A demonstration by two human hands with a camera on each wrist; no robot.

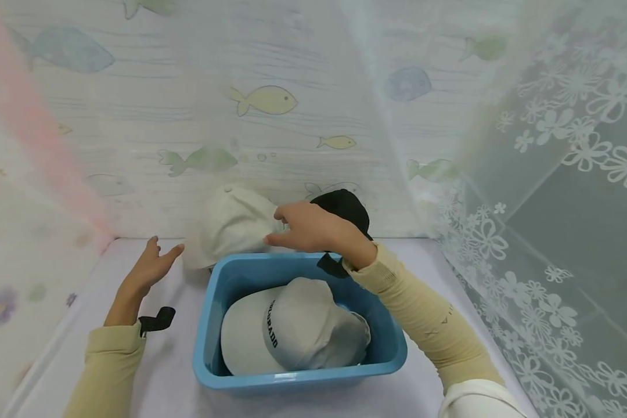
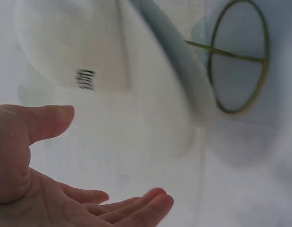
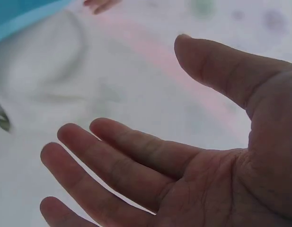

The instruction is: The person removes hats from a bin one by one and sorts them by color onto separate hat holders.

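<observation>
My left hand [image 1: 154, 266] hovers at the left end of the blue basin, fingers spread and holding nothing. A white cap [image 1: 237, 223] sits behind the basin, with its brim toward that hand. In the left wrist view the cap [image 2: 75, 42] shows small black lettering and lies just beyond the thumb. My right hand [image 1: 316, 229] reaches over the basin's back rim beside the cap's other side. Its fingers [image 3: 122, 172] are extended, and the blurred white cap [image 3: 46, 56] appears apart from them. Inside the blue basin [image 1: 204, 348] lies a pale cap [image 1: 303, 325] reading COLORADO.
Behind my right hand is a black cap [image 1: 345, 206], partly hidden. A thin gold-coloured wire hoop [image 2: 264, 80] stands by the white cap. A fish-print curtain [image 1: 303, 52] hangs at the back, and a flowered lace curtain [image 1: 548, 325] lines the right side.
</observation>
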